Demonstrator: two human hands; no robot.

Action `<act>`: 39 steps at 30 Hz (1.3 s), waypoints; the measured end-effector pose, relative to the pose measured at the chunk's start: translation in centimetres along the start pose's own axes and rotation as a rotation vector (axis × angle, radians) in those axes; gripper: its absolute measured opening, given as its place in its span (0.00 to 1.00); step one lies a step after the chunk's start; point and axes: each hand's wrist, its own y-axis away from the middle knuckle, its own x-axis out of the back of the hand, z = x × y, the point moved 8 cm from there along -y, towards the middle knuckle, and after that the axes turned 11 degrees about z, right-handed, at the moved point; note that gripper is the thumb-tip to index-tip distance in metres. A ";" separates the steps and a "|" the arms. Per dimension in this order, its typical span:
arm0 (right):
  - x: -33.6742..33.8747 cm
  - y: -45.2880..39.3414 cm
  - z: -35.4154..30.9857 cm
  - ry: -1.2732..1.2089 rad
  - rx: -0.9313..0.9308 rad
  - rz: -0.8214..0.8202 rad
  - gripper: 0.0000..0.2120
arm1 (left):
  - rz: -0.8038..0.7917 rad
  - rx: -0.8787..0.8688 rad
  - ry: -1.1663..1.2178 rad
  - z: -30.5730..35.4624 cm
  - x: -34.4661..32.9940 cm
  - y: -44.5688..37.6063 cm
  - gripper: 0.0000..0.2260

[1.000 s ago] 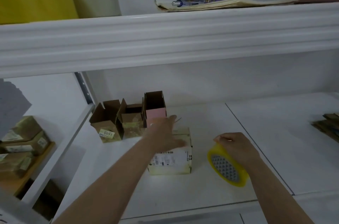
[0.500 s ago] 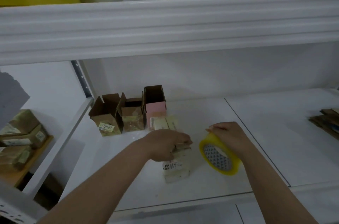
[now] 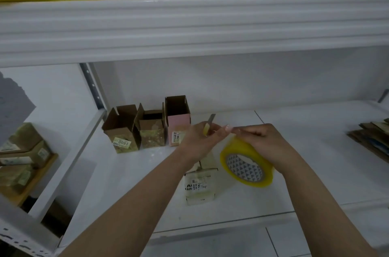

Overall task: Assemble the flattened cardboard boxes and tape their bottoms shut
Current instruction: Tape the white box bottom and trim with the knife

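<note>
Cardboard box [image 3: 200,185] stands on the white desk [image 3: 126,183] below our hands, beside the yellow tape roll [image 3: 246,164]. Our right hand [image 3: 263,143] grips the roll, fingers curled over its top. Our left hand [image 3: 200,138] pinches a small yellow-handled cutter [image 3: 207,127], its fingertips meeting the right hand's. Three open boxes [image 3: 147,128] stand behind.

Tape roll [image 3: 247,161]: translucent yellow, core printed with grey-and-white triangles. Shelf [image 3: 315,151]: white. Three open boxes: two brown [image 3: 123,130] [image 3: 152,131], one pink-fronted [image 3: 179,128].
</note>
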 end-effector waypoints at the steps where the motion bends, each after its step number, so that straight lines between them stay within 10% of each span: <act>1: 0.0 0.2 -0.3 -0.001 0.008 -0.001 0.07 | -0.024 -0.007 -0.016 0.1 -0.6 0.0 0.15; 18: 1.1 0.7 -0.5 -0.259 -0.126 -0.067 0.27 | 0.267 -0.091 -0.035 0.8 5.5 -0.3 0.13; 27: 2.1 -1.1 4.1 0.426 -0.013 -0.077 0.24 | 0.353 0.304 0.098 -9.0 8.5 6.2 0.14; 39: 0.1 -2.4 4.6 0.740 0.037 -0.053 0.09 | 0.436 0.382 0.148 -12.3 7.9 6.6 0.14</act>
